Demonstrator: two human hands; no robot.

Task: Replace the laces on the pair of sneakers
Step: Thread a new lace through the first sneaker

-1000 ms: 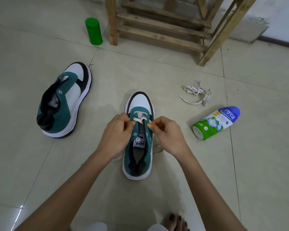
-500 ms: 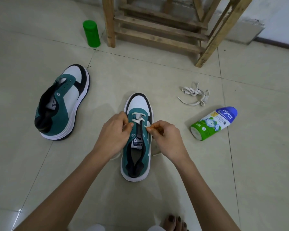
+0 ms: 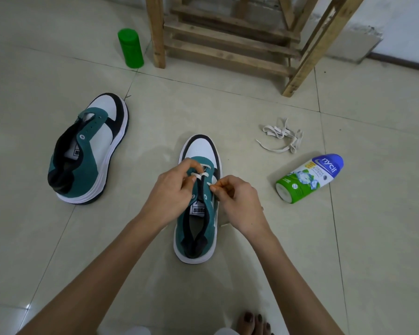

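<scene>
Both forearms converge over the near sneaker, upright on the floor: my left hand pinches the white lace at the eyelets, my right hand pinches its end.

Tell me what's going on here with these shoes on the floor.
A person is lacing the teal and white sneaker right in front of them. The left hand and the right hand each pinch the white lace, which crosses only the eyelets nearest the toe. The second sneaker, off to the left, has no lace in it. A loose lace bundle lies to the right, near a bottle on its side.
</scene>
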